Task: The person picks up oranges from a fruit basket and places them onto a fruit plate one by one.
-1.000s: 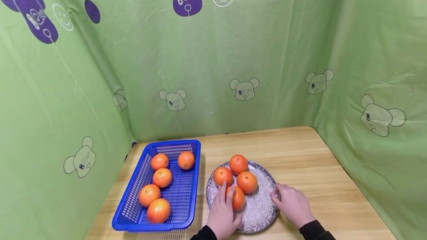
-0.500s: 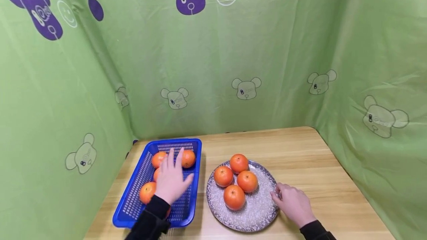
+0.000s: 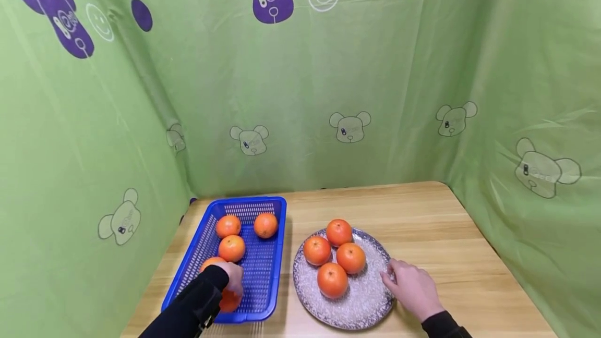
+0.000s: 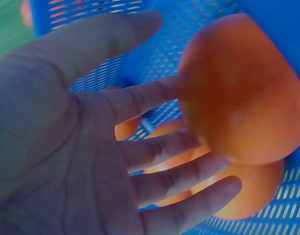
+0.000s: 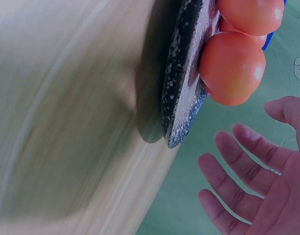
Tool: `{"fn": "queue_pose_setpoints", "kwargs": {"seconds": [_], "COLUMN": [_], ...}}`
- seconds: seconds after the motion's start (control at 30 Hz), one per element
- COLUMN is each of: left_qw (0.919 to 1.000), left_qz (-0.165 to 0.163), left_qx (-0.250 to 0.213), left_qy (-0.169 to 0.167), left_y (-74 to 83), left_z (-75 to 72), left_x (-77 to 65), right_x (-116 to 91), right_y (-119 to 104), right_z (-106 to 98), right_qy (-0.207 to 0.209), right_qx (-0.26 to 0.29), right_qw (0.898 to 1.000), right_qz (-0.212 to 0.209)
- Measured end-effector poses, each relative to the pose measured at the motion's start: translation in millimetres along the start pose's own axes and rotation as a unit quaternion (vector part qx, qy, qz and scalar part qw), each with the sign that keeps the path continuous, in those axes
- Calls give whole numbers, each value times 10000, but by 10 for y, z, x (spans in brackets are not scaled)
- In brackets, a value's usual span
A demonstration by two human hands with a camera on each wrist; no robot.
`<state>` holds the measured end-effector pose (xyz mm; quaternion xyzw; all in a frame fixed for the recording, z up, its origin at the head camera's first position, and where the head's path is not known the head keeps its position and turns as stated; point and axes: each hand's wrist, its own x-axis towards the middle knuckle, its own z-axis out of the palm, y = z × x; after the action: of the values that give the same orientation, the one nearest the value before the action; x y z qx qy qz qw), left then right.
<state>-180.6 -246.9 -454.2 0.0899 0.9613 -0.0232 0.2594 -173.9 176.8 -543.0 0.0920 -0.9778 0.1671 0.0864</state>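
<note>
My left hand (image 3: 234, 277) reaches down into the blue plastic basket (image 3: 266, 296), at the front orange (image 3: 230, 302). In the left wrist view its fingers stretch out with the tips at that orange (image 4: 250, 98), while the thumb stands apart from it. Other oranges (image 3: 232, 248) lie farther back in the basket. My right hand (image 3: 413, 287) is at the right rim of a speckled grey plate (image 3: 361, 301), its fingers slightly bent. The right wrist view shows the fingers (image 5: 233, 152) spread and holding nothing. Several oranges (image 3: 332, 280) sit grouped on the plate's left half.
Basket and plate stand side by side on a wooden table (image 3: 436, 233), a narrow strip of wood between them. Green curtains (image 3: 291, 77) with printed bear heads enclose the table at the back and both sides.
My left hand has let go of an orange on the plate, moved left across to the basket and lowered to the front orange there. The right hand has stayed at the plate's rim.
</note>
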Motion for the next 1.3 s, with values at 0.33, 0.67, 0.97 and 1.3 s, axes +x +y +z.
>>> {"fn": "queue_pose_setpoints", "kwargs": {"seconds": [0.33, 0.67, 0.97, 1.3], "left_qw": [9937, 9923, 9409, 8800], "left_qz": [-322, 313, 1423, 1021], "left_qx": [-208, -1152, -2565, -3521], "left_qy": [-1050, 345, 1695, 3020], "left_y": [-4, 11, 274, 918], "left_z": [-8, -422, -561, -310], "left_x": [170, 127, 45, 83], "right_x": [-7, 5, -11, -27], "right_y": [36, 30, 17, 4], "right_z": [1, -21, -15, -8], "right_qy": [81, 125, 156, 126], "right_qx": [-14, -71, -50, -83], "right_qw": [9999, 9999, 9999, 9999], "right_qz": [68, -10, -55, -39]}}
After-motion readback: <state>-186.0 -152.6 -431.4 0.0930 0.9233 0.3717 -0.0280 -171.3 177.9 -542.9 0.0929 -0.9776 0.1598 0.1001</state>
